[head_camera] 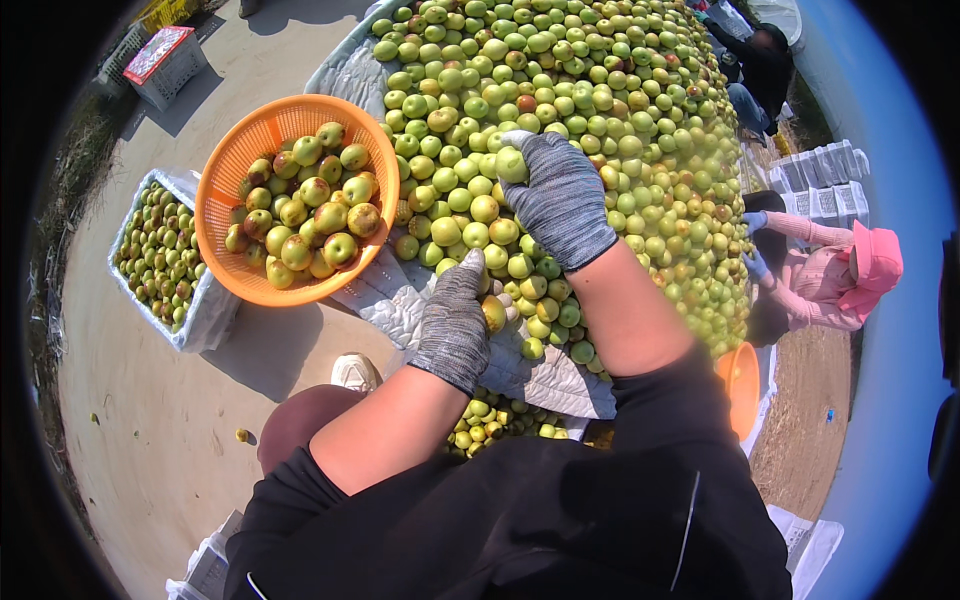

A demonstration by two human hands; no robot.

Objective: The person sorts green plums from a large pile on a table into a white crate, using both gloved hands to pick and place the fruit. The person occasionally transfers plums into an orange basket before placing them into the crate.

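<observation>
My left hand (456, 322), in a grey knitted glove, is closed around a yellow-brown blemished fruit (493, 313) at the near edge of the heap. Farther up and to the right, my right hand (559, 196), gloved alike, grips a green apple-like fruit (512, 164) between thumb and fingers. Beneath both hands spreads a large heap of green fruit (465, 206) on a pale quilted cloth (551, 382). To the left of my hands, an orange plastic basket (214, 259) holds many fruits with brown and reddish patches.
A lined crate (169, 335) full of small fruit stands at left. Behind it is a white crate (178, 73) with a red-edged top. A person in pink (817, 274) and another in black (757, 71) are at the heap's right side. Another orange basket (742, 394) lies near my right elbow.
</observation>
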